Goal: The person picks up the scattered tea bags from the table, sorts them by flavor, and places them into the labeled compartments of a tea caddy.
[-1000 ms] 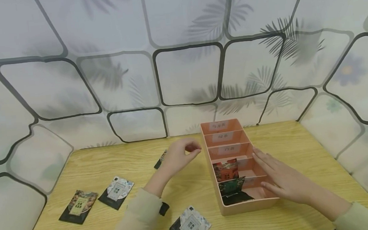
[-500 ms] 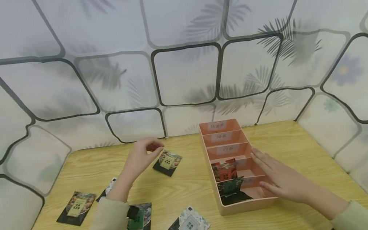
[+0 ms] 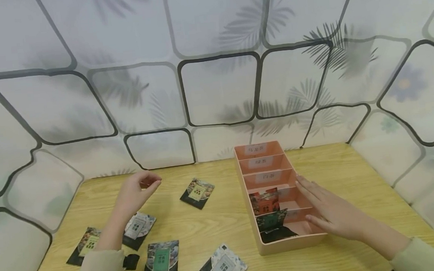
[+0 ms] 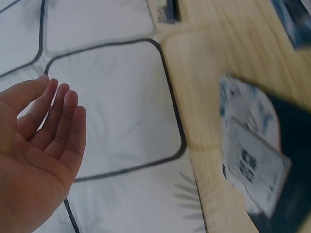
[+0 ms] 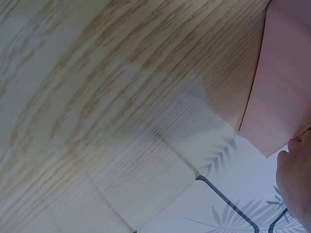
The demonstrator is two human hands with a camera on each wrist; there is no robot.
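My left hand (image 3: pixel 137 196) hovers over the left part of the table with loosely curved fingers. In the left wrist view nothing lies in the palm of this hand (image 4: pixel 46 145). Nearest to it is a flat sachet with a white floral print (image 3: pixel 140 229), black at one end. My right hand (image 3: pixel 330 211) rests its extended fingers along the right rim of a long pink divided box (image 3: pixel 292 246). A red sachet (image 3: pixel 264 202) stands in one compartment of the box, and a dark green sachet (image 3: pixel 272 220) leans in the nearest one. The far compartments carry handwritten labels.
More sachets lie on the wooden table: one with a yellow label (image 3: pixel 197 192), another yellow-labelled one (image 3: pixel 82 246) partly behind the left forearm, a green-labelled one (image 3: pixel 161 263) and a white floral one (image 3: pixel 223 267). A patterned curtain (image 3: pixel 220 88) surrounds the table's back and sides.
My left hand has moved left, away from the box, passing over the yellow-labelled sachet. That sachet and the green-labelled one are now uncovered. The right hand has stayed on the box rim.
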